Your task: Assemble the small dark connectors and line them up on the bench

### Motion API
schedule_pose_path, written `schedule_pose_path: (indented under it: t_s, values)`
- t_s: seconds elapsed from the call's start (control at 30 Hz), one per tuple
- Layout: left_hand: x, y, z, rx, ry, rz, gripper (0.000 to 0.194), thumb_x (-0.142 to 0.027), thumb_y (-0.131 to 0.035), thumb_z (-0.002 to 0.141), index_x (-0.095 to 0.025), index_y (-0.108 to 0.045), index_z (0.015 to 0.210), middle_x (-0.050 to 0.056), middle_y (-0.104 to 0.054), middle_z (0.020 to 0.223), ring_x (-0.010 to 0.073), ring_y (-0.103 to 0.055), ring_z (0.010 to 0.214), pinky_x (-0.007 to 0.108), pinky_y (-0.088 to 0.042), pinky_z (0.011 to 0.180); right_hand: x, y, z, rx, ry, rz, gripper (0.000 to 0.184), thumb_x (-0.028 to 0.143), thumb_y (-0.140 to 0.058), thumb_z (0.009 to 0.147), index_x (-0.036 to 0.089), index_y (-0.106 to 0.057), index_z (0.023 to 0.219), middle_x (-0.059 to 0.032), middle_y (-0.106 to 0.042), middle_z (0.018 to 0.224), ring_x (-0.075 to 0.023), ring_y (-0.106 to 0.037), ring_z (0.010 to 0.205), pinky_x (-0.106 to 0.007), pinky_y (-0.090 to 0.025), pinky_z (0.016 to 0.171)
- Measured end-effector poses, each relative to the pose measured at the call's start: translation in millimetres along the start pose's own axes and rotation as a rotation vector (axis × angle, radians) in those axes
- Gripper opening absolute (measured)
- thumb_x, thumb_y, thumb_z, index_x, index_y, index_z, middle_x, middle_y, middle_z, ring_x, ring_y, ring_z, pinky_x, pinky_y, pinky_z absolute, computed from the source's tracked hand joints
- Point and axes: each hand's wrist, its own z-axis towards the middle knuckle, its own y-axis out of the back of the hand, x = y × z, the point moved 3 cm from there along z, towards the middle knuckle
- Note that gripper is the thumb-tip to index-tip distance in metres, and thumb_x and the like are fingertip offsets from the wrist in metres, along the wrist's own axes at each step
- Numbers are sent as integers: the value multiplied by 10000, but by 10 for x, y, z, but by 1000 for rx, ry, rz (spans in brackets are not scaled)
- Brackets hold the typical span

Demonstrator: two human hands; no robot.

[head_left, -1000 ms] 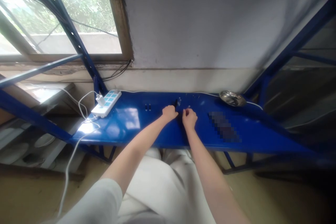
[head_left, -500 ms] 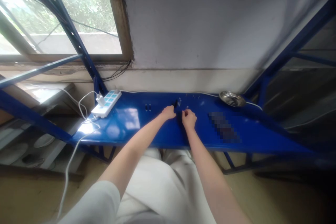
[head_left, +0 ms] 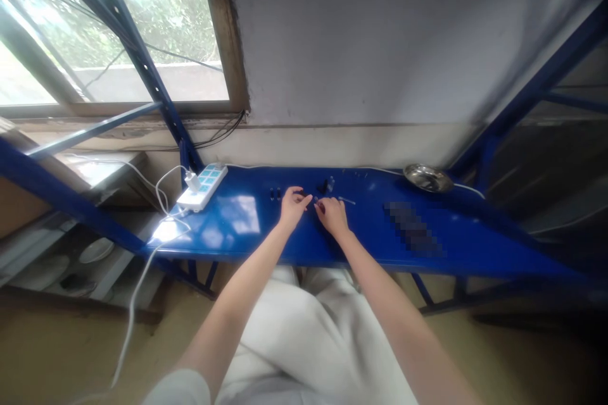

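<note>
My left hand (head_left: 293,207) is just above the blue table (head_left: 370,240), its thumb and fingers curled together around something small and dark, too small to make out. Close on its right, my right hand (head_left: 334,215) pinches a tiny item at its fingertips; its kind does not show. A slim pale rod (head_left: 348,200) sticks out beyond the right hand's knuckles; whether held or lying there, I cannot tell. Behind the hands stand a small black piece (head_left: 323,187) and a small clear piece (head_left: 331,183). Two small dark cylinders (head_left: 275,194) stand left of my left hand.
A white power strip (head_left: 203,187) with a plugged-in white cable is at the table's left end. A shiny metal bowl (head_left: 427,178) sits at the back right. A blurred dark object (head_left: 413,228) lies right of my hands. Tiny bits (head_left: 356,173) lie near the back edge.
My left hand has pulled back from the black piece and turned, fingers now curled near the right hand. My right hand has turned inward toward it. The pale rod now shows. The view has shifted slightly.
</note>
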Motion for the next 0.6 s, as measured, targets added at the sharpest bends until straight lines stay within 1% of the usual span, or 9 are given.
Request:
schedule_pose_path:
  t_s: [0.17, 0.27, 0.47, 0.6]
  values:
    - [-9, 97, -81, 3, -79, -15, 379, -312, -676, 684, -169, -495, 985, -42, -566, 647, 49, -508, 457, 170, -411, 473, 219, 79, 63, 31, 67, -22, 222, 267, -414, 879, 169, -569, 755, -67, -631, 745, -197, -512, 736, -307, -282, 680]
    - [-40, 149, -99, -19, -110, -32, 340, -295, -658, 701, -168, -499, 974, -38, -571, 655, 49, -510, 444, 172, -407, 468, 300, 121, 99, 57, 77, -26, 197, 246, -433, 870, 164, -563, 746, -57, -628, 737, -188, -512, 726, -302, -282, 677]
    - [-75, 244, -101, -122, -165, -33, 256, -272, -588, 758, -165, -494, 971, -9, -608, 712, 48, -509, 425, 180, -407, 463, 381, 139, 125, 82, 63, -42, 190, 243, -442, 864, 165, -552, 730, -56, -625, 733, -186, -519, 735, -298, -276, 676]
    - [-79, 269, -95, -134, -196, -22, 215, -264, -557, 780, -163, -494, 960, 0, -622, 730, 47, -503, 419, 188, -419, 471, 394, 127, 127, 95, 61, -55, 178, 240, -455, 856, 166, -556, 730, -52, -632, 736, -191, -527, 745, -302, -278, 686]
